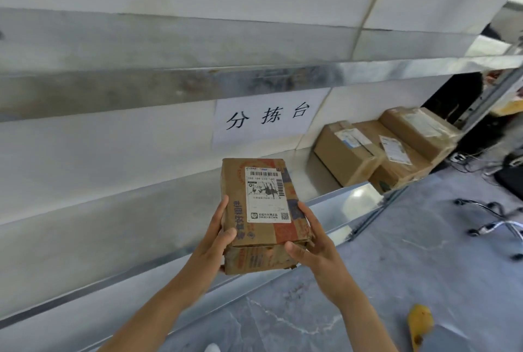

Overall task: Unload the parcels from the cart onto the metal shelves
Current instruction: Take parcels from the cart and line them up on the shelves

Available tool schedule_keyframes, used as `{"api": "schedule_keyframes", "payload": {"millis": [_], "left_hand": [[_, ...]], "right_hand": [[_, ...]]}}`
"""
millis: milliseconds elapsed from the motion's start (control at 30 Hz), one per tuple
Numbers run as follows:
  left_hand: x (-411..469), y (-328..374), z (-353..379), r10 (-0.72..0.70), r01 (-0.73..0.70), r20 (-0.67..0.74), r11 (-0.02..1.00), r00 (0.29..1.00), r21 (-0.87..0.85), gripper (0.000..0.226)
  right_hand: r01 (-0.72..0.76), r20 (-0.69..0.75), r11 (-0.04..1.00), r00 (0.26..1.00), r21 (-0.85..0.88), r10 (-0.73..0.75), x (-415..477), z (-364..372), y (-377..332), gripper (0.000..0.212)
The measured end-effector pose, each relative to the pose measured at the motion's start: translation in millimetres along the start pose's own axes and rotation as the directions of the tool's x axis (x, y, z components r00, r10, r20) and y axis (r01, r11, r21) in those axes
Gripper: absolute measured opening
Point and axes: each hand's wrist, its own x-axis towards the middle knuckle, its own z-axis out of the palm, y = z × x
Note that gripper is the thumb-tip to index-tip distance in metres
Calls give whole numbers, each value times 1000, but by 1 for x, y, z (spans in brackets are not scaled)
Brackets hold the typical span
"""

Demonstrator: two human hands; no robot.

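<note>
two bare forearms reach up from the bottom edge, and between them the parcel (263, 210) is held in both hands, clear of the grey marbled floor (396, 266). the left hand (218, 241) grips its left side, thumb lying on the top face and the fingers curled along the edge and underneath. the right hand (314, 249) grips the right side, thumb pressed on the near corner and the fingers wrapped along the edge. the parcel is a worn brown cardboard box with red and blue print, and a white shipping label (267, 194) with barcodes faces up. it sits in front of the metal shelf (348, 196), its far end over the shelf's front lip; whether it touches the metal cannot be told. down to the right a yellow object (420, 323) lies on the floor, and further right stands a chair base with castors (495, 218). farther along the same shelf three cardboard boxes (345, 153) sit close together at its right end. behind, a paper sign (268, 119) with black characters is fixed to the white wall, under the upper shelf (169, 80).
</note>
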Motion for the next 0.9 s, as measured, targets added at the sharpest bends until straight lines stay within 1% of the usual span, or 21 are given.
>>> {"api": "schedule_keyframes", "payload": {"millis": [100, 267, 467, 567, 633, 767, 900], "left_hand": [[26, 7, 11, 3, -2, 45, 1000, 999, -6, 52], [57, 14, 30, -14, 11, 97, 999, 995, 35, 53], [88, 6, 64, -61, 60, 95, 998, 994, 17, 51], [107, -1, 86, -68, 67, 53, 997, 996, 27, 51], [122, -7, 101, -53, 52, 29, 998, 998, 19, 55], [148, -14, 131, -69, 69, -31, 998, 997, -5, 53], [172, -23, 157, -86, 87, -137, 996, 987, 6, 48]], "right_hand": [[2, -24, 1000, 1000, 29, -1, 18, -19, -2, 84], [7, -81, 996, 997, 88, 0, 34, -44, 2, 81], [-20, -104, 993, 994, 119, 32, 49, -79, 10, 84], [-49, -109, 988, 992, 145, 65, 61, -102, 12, 90], [-59, -92, 987, 993, 148, 74, 70, -119, 12, 92], [-95, -46, 982, 994, 164, 104, 89, -156, 13, 96], [-127, 17, 975, 992, 184, 126, 109, -191, 20, 93]]}}
